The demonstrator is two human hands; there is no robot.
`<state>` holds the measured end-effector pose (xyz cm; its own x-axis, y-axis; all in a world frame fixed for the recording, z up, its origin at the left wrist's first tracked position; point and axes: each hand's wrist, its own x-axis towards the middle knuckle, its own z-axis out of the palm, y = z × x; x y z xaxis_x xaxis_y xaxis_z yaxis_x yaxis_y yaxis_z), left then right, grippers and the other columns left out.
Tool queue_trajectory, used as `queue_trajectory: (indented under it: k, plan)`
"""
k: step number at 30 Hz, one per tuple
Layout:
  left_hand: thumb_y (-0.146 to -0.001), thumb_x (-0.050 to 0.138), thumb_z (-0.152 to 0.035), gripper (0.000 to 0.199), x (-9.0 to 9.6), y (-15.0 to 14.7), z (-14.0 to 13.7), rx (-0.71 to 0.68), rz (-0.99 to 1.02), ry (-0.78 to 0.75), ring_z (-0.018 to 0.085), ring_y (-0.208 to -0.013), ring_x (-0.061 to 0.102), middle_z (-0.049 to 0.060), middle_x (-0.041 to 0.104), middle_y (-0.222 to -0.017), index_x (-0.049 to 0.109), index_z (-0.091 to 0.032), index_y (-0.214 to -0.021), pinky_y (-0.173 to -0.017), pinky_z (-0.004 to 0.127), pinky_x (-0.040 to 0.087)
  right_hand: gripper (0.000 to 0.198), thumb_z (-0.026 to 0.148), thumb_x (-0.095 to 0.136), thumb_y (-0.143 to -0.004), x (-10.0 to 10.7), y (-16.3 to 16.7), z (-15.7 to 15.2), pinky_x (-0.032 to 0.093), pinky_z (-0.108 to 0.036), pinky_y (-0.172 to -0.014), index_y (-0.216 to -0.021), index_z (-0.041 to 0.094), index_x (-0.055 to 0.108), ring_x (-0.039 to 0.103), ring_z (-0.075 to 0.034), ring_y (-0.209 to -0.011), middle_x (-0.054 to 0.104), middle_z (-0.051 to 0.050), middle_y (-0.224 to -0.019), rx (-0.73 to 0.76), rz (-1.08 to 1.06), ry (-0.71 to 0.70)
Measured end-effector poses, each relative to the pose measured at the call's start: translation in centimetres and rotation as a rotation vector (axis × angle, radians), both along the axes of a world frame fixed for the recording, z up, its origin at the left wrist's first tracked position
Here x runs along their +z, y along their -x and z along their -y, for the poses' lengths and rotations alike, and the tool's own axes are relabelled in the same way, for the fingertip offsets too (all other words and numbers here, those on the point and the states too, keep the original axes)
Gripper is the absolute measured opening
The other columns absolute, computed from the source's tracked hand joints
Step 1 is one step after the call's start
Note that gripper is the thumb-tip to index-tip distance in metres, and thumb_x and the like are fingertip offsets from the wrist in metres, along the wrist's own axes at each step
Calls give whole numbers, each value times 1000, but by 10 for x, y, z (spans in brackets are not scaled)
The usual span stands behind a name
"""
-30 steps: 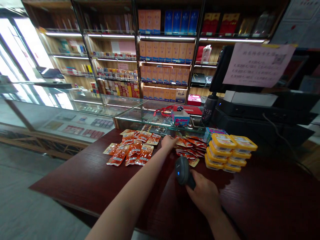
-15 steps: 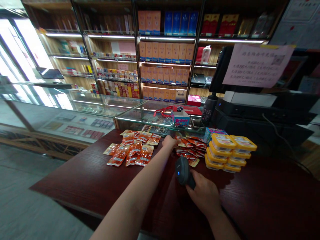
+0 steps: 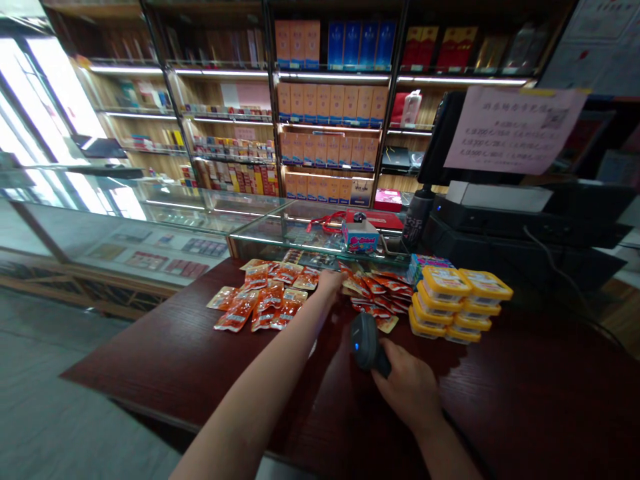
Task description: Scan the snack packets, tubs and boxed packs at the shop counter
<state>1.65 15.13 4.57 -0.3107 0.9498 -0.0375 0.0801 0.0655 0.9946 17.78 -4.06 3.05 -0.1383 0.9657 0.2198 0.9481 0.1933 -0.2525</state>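
Observation:
My right hand (image 3: pixel 407 380) is wrapped round the handle of a dark barcode scanner (image 3: pixel 366 340), whose small blue light is lit. My left hand (image 3: pixel 331 283) reaches across the counter, its fingers closed on the edge of a snack packet (image 3: pixel 350 285) at the left side of a heap. That heap of orange-red snack packets (image 3: pixel 385 293) lies just beyond the scanner; the fingertips are partly hidden. Left of my left arm, more of the same packets (image 3: pixel 270 297) are spread out flat in a loose group.
Stacked yellow-lidded tubs (image 3: pixel 445 303) stand right of the heap, in front of a patterned box (image 3: pixel 425 265). Behind are a glass display case (image 3: pixel 295 230) bearing a small blue-pink box (image 3: pixel 361 239), and a monitor (image 3: pixel 440 140) with a paper sign. The dark wooden counter (image 3: pixel 165 353) ends at the left.
My left hand has shifted a little to the left, and a packet at the heap's edge has moved with it. The right hand and scanner have stayed nearly still.

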Motion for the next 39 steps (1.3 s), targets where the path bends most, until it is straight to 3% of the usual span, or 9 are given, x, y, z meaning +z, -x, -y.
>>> queue_trajectory:
  k: [4,10,17,23,28,31,33,36,39]
  plan:
    - [-69,66,-28,26,-12,21,34,16,116,-38,10,-50,57,-4,51,-49,44,-17,-60,-52,23,50,29,27,53,-82,-1,0,1,44,-28,-71,-111,22,58,65,-20,-84,69,-5,-96,19,-37,-6]
    - [-60,69,-34,30,-44,38,76,7,175,-330,8,-50,50,-6,50,-53,43,-18,-61,-52,19,43,29,27,52,-82,-1,-4,0,44,-29,-71,-111,22,59,66,-21,-84,70,-6,-98,38,-117,-11]
    - [-59,67,-33,30,-48,37,80,-15,200,-309,7,-49,47,-7,47,-52,40,-19,-60,-52,19,38,36,42,57,-75,11,-4,-7,50,-30,-73,-101,18,64,67,-23,-84,72,-8,-92,144,-630,45]
    - [-58,69,-26,28,-52,39,78,-4,364,-353,5,-45,40,-8,46,-50,42,-18,-60,-49,17,33,40,51,61,-71,12,2,-3,41,-24,-41,-90,16,64,53,-15,-43,59,1,-49,100,-812,157]
    - [-58,69,-24,27,-52,38,78,-26,401,-385,4,-43,37,-9,43,-47,43,-17,-58,-48,17,30,36,51,61,-71,9,3,-2,32,-22,-34,-83,18,58,40,-10,-32,45,8,-41,47,-897,239]
    - [-58,69,-23,27,-51,38,78,-18,412,-377,4,-45,39,-8,46,-49,43,-17,-59,-48,17,31,35,52,58,-74,11,1,-4,33,-23,-36,-82,19,57,41,-11,-32,43,8,-39,67,-857,266]
    - [-58,69,-23,26,-50,38,78,-2,390,-366,5,-45,41,-8,47,-50,43,-18,-59,-49,17,32,35,51,56,-76,13,-1,-6,37,-25,-42,-88,18,59,51,-15,-41,53,4,-47,100,-749,234]
    - [-59,69,-23,26,-49,39,79,19,346,-373,5,-45,41,-8,45,-49,43,-17,-59,-48,17,32,32,44,56,-78,16,-2,-7,41,-27,-56,-98,20,61,65,-22,-70,68,-6,-75,54,-410,106]
    - [-60,69,-23,25,-48,39,81,20,319,-376,6,-46,43,-7,47,-51,45,-17,-62,-50,17,34,25,37,54,-82,13,-1,-4,39,-28,-59,-102,22,59,66,-23,-76,70,-7,-86,-54,-100,9]
